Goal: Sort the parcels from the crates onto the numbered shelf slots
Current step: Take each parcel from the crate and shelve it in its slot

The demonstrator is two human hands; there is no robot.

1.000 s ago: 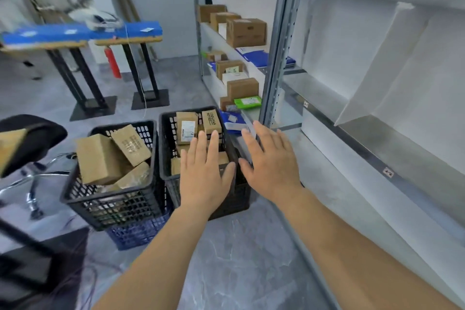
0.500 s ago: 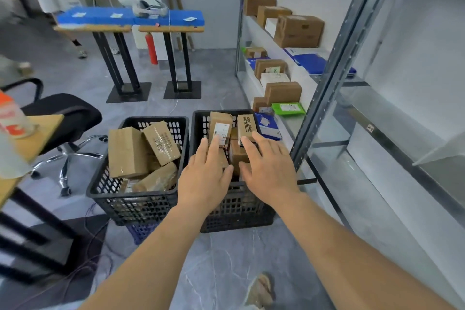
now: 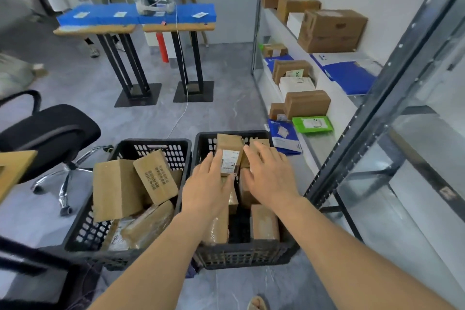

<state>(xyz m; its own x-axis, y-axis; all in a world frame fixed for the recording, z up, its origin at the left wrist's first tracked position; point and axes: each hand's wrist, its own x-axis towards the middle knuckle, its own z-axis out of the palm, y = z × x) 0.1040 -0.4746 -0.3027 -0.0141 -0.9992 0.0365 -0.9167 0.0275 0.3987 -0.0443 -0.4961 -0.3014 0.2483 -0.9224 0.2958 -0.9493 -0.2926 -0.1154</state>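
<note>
Two black plastic crates stand on the floor. The right crate (image 3: pixel 241 255) holds several small brown parcels; the left crate (image 3: pixel 83 231) holds larger brown boxes. My left hand (image 3: pixel 205 190) reaches into the right crate, fingers straight, beside an upright brown parcel with a white label (image 3: pixel 228 153). My right hand (image 3: pixel 270 173) hovers over the parcels just right of it, fingers extended, holding nothing. The metal shelf (image 3: pixel 324 141) on the right carries brown, white, blue and green parcels.
A grey shelf upright (image 3: pixel 364 118) stands close right of the crates. A black office chair (image 3: pixel 47 133) sits at the left, a wooden tabletop corner (image 3: pixel 12 171) beside it. Two stands with blue pads (image 3: pixel 136 16) are at the back.
Both hands have moved forward and down into the right crate, onto the parcels. The view has tilted down and toward the crates.
</note>
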